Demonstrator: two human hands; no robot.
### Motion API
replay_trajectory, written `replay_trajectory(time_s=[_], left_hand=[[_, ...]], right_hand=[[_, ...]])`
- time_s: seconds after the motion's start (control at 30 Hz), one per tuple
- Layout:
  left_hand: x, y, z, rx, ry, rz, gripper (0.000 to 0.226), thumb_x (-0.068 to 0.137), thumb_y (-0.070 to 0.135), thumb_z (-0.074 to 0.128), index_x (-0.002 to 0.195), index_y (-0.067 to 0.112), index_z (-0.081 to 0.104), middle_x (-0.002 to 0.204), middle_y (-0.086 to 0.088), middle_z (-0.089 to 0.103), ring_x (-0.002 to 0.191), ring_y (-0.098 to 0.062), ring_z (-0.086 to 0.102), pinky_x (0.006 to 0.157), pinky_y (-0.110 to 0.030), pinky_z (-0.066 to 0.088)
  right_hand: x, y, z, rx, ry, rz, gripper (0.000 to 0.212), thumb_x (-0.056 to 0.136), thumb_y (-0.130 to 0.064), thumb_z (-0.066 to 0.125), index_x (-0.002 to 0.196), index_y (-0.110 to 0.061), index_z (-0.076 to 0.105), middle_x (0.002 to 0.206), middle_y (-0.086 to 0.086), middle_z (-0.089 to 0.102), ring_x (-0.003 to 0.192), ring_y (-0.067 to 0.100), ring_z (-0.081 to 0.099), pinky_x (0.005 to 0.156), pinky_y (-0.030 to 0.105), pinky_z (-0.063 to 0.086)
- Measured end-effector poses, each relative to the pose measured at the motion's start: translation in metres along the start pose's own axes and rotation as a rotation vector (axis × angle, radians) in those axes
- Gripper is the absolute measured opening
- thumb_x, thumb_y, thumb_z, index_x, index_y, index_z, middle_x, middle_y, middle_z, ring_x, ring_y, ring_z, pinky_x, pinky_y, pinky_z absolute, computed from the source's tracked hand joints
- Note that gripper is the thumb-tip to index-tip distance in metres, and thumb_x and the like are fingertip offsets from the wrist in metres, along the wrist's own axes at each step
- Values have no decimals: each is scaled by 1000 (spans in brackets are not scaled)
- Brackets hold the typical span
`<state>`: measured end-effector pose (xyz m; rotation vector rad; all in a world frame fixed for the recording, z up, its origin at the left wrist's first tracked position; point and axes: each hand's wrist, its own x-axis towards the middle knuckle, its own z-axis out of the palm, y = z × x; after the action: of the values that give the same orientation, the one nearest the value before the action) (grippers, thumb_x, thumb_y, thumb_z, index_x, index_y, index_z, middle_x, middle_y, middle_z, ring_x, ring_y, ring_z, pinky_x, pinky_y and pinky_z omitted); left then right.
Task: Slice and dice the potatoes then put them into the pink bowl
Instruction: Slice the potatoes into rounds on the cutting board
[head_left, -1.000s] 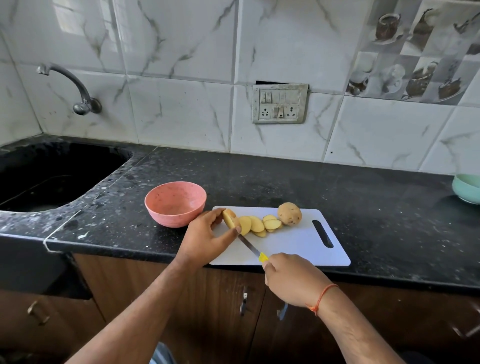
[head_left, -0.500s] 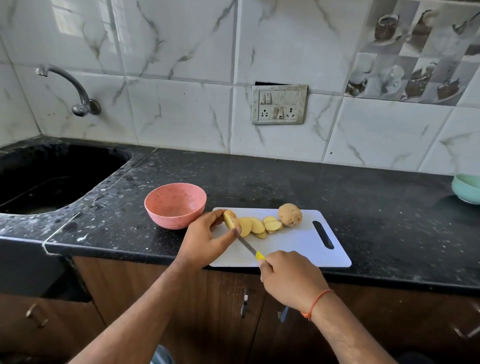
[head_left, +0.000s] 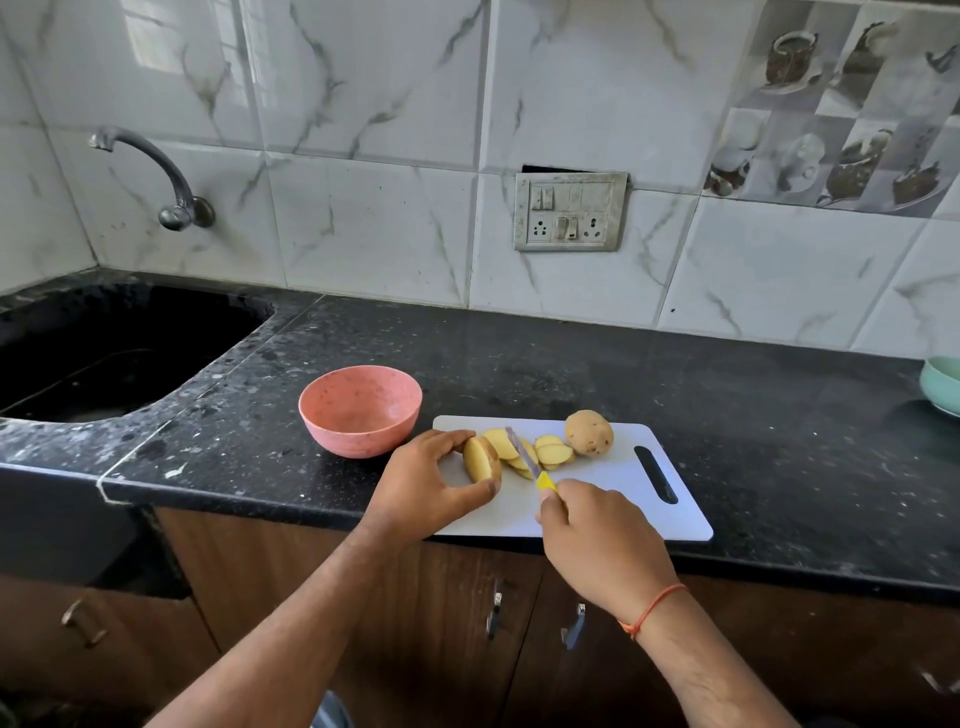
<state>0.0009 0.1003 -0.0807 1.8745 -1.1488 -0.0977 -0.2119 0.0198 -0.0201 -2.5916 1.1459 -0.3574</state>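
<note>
On the white cutting board (head_left: 613, 499) my left hand (head_left: 423, 483) grips a cut potato piece (head_left: 480, 459) between thumb and fingers, its yellow cut face turned right. My right hand (head_left: 597, 540) holds a knife (head_left: 525, 457) by its yellow handle, the blade lifted and pointing away over several potato slices (head_left: 540, 453). A whole potato (head_left: 588, 433) lies just beyond the slices. The pink bowl (head_left: 360, 410) stands empty on the counter, left of the board.
The black counter (head_left: 571, 364) runs to a dark sink (head_left: 104, 348) with a tap (head_left: 156, 171) at the left. A pale green bowl (head_left: 943, 384) sits at the far right edge. Brown cabinet doors (head_left: 467, 623) are below the counter edge.
The knife has come off the potato piece and swung right, its blade now raised over the slices. My right hand moved up and right. The left hand still holds the piece.
</note>
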Motion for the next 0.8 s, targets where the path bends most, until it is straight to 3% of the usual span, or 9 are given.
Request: replay_trajectory(time_s=[0.17,0.3,0.43,0.63,0.8], left_hand=[[-1,2,0,13,3,11,77,73,59,87,140,27,68,122,22,65,111,5,62,95,-10,48],[0,2,0,24,1,16,77,73,58,87,140,27,67,120,22,64,110,5,62,96,-11,48],[0,1,0,35,-5,10,77,72,59,87,140,29,66,121,24,62,110,5,62,93,-9,46],[3,-3,2,39,-6,12,83,67,63,89,140,29,67,124,22,64,113,3,62,99,-18,51],[5,-6,4,51,-12,10,87,63,68,91,138,31,68,124,23,65,113,3,61,101,-21,51]], right_hand=[[0,-10,6,20,16,-37,36,109,-46,35,93,-25,61,82,-7,66,72,12,57,58,35,44],[0,-15,12,-16,13,-51,35,109,-45,33,83,-26,47,72,-6,55,67,14,51,52,33,31],[-2,-22,11,-40,12,-73,32,111,-44,32,87,-26,44,70,-6,50,62,11,46,49,26,22],[-1,-20,15,-99,9,-108,26,110,-43,30,98,-27,47,72,-9,50,64,11,49,50,24,25],[-1,-18,19,-129,15,-138,33,110,-43,28,116,-24,55,71,-9,49,65,12,50,51,27,29]])
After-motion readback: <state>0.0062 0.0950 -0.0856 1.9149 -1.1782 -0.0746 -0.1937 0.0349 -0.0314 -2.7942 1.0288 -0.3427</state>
